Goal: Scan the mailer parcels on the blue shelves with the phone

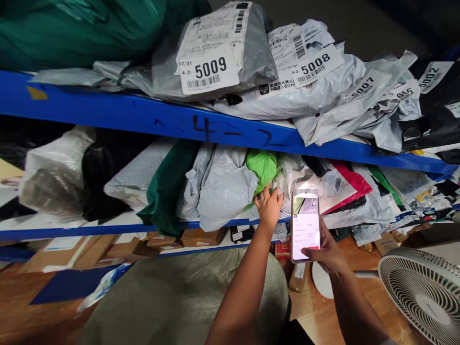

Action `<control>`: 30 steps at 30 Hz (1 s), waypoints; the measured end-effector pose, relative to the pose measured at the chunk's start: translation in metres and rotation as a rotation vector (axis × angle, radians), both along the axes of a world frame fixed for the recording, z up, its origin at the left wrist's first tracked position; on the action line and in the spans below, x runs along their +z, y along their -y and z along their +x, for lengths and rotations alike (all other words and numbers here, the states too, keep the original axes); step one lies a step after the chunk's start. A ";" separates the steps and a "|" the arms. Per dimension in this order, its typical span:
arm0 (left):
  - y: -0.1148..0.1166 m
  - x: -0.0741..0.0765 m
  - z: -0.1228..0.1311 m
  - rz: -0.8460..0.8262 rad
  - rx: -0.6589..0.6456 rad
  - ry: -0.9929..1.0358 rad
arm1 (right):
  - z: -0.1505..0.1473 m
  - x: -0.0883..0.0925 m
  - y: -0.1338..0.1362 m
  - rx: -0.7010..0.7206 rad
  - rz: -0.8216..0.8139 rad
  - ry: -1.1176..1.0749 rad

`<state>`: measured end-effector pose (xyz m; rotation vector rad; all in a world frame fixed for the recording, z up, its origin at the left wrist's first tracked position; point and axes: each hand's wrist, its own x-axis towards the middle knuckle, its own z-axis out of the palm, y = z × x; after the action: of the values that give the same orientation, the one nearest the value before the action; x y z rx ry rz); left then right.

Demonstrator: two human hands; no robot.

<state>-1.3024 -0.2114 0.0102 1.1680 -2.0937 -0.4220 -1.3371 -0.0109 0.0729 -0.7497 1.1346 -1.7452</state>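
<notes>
My left hand reaches to the middle shelf with its fingers apart, against the bright green plastic parcel and the packages beside it. Whether the fingertips pinch any wrapping is hard to see. My right hand is wrapped around a smartphone, held upright in front of the shelf with the thumb low on its lit screen. A camera picture fills the top of that screen, with lines of text below. Left of the green parcel sits a grey-white mailer bag; a pink-red parcel lies to the right, beyond the phone.
Above runs a blue shelf beam marked 4-2, carrying labelled parcels such as the grey bag numbered 5009. Cardboard boxes fill the bottom level. A large olive-grey sack stands below, and a white fan is at right.
</notes>
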 end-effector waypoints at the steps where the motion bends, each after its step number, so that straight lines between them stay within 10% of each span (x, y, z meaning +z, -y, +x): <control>1: 0.000 0.001 -0.001 -0.009 -0.001 -0.003 | 0.001 -0.001 0.000 0.009 0.002 0.002; 11: 0.024 0.001 -0.010 -0.057 -0.005 -0.107 | -0.014 0.005 0.013 0.058 0.126 0.110; 19: 0.039 0.013 0.010 -0.009 -0.035 -0.130 | -0.026 0.025 0.076 0.135 0.191 -0.028; 30: 0.059 -0.009 0.008 0.094 -0.156 -0.330 | -0.029 0.033 0.126 0.174 0.168 -0.160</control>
<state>-1.2943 -0.2700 0.0011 0.9168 -1.8965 -0.7412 -1.3660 -0.1372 0.1060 -0.8686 1.2660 -1.4471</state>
